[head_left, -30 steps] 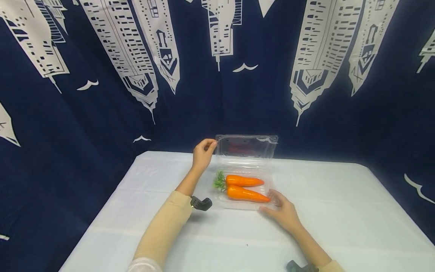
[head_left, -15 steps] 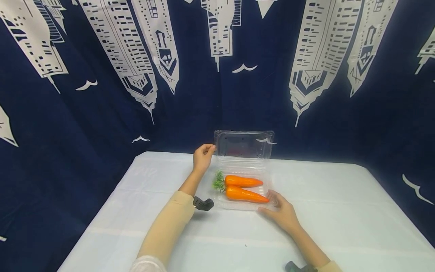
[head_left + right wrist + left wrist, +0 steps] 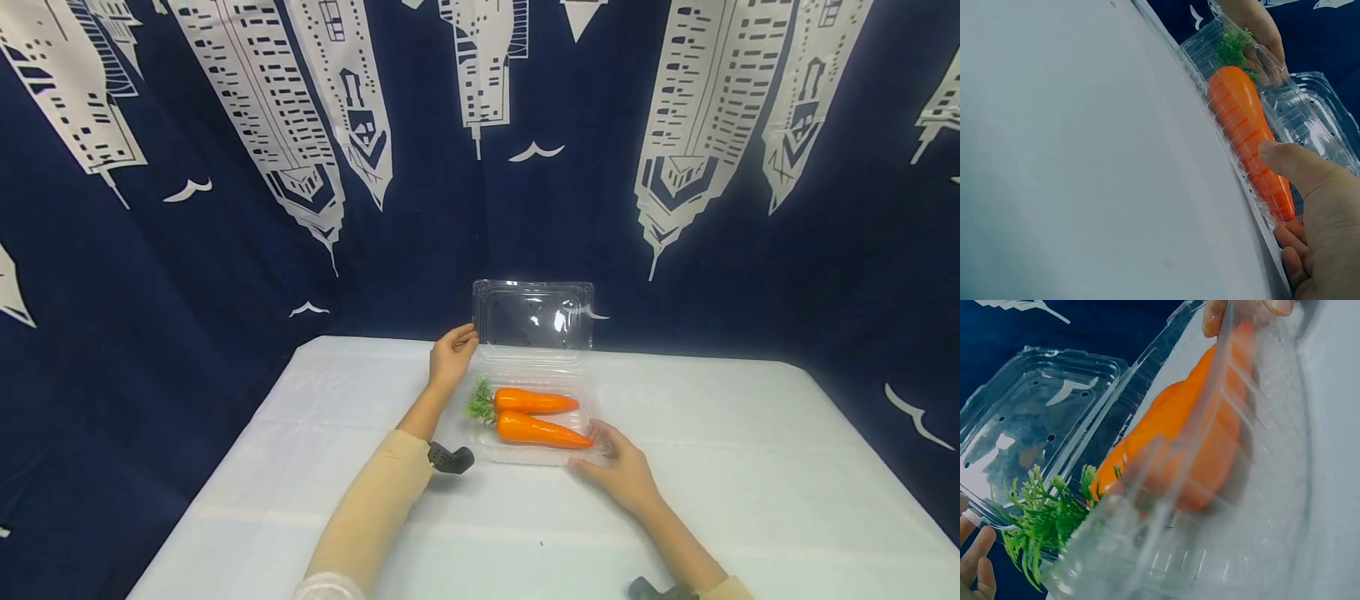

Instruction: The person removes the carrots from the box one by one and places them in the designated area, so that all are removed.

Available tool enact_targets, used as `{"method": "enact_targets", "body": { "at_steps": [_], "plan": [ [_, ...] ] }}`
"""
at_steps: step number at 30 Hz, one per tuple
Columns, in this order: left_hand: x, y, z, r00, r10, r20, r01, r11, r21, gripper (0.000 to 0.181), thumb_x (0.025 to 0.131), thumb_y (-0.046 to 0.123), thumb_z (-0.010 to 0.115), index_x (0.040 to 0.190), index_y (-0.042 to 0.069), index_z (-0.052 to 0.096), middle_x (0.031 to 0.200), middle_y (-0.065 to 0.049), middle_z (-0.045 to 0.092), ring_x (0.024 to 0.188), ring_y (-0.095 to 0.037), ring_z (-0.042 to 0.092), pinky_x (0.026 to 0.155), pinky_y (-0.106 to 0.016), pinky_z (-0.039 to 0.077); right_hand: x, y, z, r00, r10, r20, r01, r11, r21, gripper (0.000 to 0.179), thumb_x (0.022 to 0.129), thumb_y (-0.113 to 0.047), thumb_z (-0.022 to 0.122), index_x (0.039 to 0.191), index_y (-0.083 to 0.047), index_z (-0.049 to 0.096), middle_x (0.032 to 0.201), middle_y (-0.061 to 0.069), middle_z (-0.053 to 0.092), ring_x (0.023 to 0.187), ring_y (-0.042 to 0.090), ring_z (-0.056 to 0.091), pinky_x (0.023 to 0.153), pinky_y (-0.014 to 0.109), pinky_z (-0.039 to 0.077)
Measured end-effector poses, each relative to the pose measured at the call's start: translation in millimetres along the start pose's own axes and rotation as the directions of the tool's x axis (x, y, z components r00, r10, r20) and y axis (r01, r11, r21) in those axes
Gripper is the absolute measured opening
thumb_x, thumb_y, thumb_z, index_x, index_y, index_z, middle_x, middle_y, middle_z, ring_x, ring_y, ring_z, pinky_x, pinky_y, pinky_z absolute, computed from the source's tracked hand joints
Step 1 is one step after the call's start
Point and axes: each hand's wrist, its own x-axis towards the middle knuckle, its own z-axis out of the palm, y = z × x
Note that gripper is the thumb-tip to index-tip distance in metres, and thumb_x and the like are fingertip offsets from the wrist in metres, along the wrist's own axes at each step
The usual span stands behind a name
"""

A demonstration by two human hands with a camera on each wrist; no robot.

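A clear plastic clamshell container [image 3: 517, 455] lies on the table with its lid [image 3: 525, 312] raised at the far side. Inside rest two orange carrots [image 3: 536, 401] with green leafy tops [image 3: 481, 402] at the left end. My left hand [image 3: 452, 357] pinches the left edge of the lid; its thumb and curled fingers show at the lid's rim in the left wrist view. At the container's right front corner, my right hand [image 3: 621, 467] grips the base, thumb along the front wall and fingers round the right end, near the carrot tips.
A white cloth covers the table [image 3: 720, 467]. Behind its far edge hangs a navy curtain [image 3: 420, 242] printed with white buildings and birds. Dark wrist cameras [image 3: 451, 458] sit on both forearms.
The lid's top edge has risen and its right side has shifted left in the head view. My left hand has moved slightly down along the lid's edge. My right hand keeps its grip.
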Motion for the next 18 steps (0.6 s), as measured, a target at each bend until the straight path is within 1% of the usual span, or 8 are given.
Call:
{"method": "enact_targets", "body": {
  "at_steps": [4, 8, 14, 18],
  "plan": [
    [-2.5, -2.4, 0.6, 0.999, -0.004, 0.036, 0.003, 1.000, 0.022, 0.041, 0.096, 0.012, 0.062, 0.134, 0.001, 0.056, 0.125, -0.014, 0.064, 0.115, -0.031, 0.060, 0.095, -0.039, 0.049, -0.4, 0.0, -0.2, 1.000, -0.002, -0.001, 0.002, 1.000, -0.004, 0.077, 0.077, -0.034, 0.083, 0.139, -0.003, 0.048, 0.138, 0.020, 0.053, 0.117, 0.041, 0.054, 0.099, 0.056, 0.041],
    [-2.8, -5.4, 1.1, 0.998, -0.002, 0.057, -0.001, 0.999, 0.054, 0.044, 0.096, 0.014, 0.061, 0.137, 0.000, 0.053, 0.128, -0.014, 0.062, 0.122, -0.032, 0.055, 0.100, -0.041, 0.045, -0.6, -0.6, -0.6, 1.000, 0.002, 0.004, -0.002, 1.000, -0.011, 0.078, 0.078, -0.035, 0.082, 0.140, -0.002, 0.048, 0.139, 0.020, 0.052, 0.119, 0.041, 0.053, 0.099, 0.057, 0.041],
    [-2.8, -7.7, 1.2, 0.997, -0.038, 0.071, 0.034, 0.998, 0.055, 0.046, 0.096, 0.015, 0.061, 0.139, 0.001, 0.051, 0.130, -0.014, 0.061, 0.124, -0.032, 0.053, 0.101, -0.041, 0.044, -1.3, -2.3, -1.1, 1.000, 0.004, 0.004, -0.004, 1.000, -0.012, 0.078, 0.078, -0.035, 0.082, 0.140, -0.003, 0.048, 0.139, 0.020, 0.052, 0.120, 0.042, 0.052, 0.100, 0.056, 0.041],
    [-2.8, -8.7, 0.3, 0.994, -0.050, 0.100, 0.042, 0.996, 0.082, 0.049, 0.097, 0.016, 0.059, 0.142, 0.001, 0.047, 0.134, -0.014, 0.058, 0.126, -0.033, 0.051, 0.103, -0.044, 0.041, -2.2, -3.9, -1.5, 1.000, 0.003, 0.001, -0.003, 1.000, -0.014, 0.077, 0.078, -0.035, 0.082, 0.140, -0.002, 0.048, 0.139, 0.021, 0.052, 0.121, 0.042, 0.052, 0.100, 0.056, 0.040]
  ]
}}
